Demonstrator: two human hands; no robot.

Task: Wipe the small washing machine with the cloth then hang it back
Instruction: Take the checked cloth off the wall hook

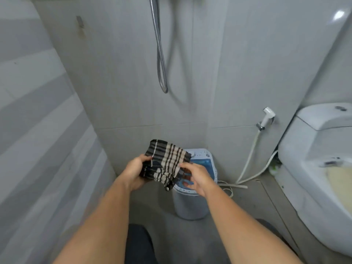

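A small washing machine (190,203) with a grey body and blue-and-white top stands on the floor against the back wall. Above its left side I hold a dark cloth (167,159) with beige and black stripes, bunched up. My left hand (134,171) grips the cloth's left edge. My right hand (196,177) pinches its right lower corner, just over the machine's blue lid. The cloth and my hands hide part of the lid.
A white toilet (314,159) fills the right side. A bidet sprayer (267,116) hangs on the wall with its white hose trailing to the floor. A metal shower hose (161,54) loops down the back wall. A small hook (80,21) sits high left.
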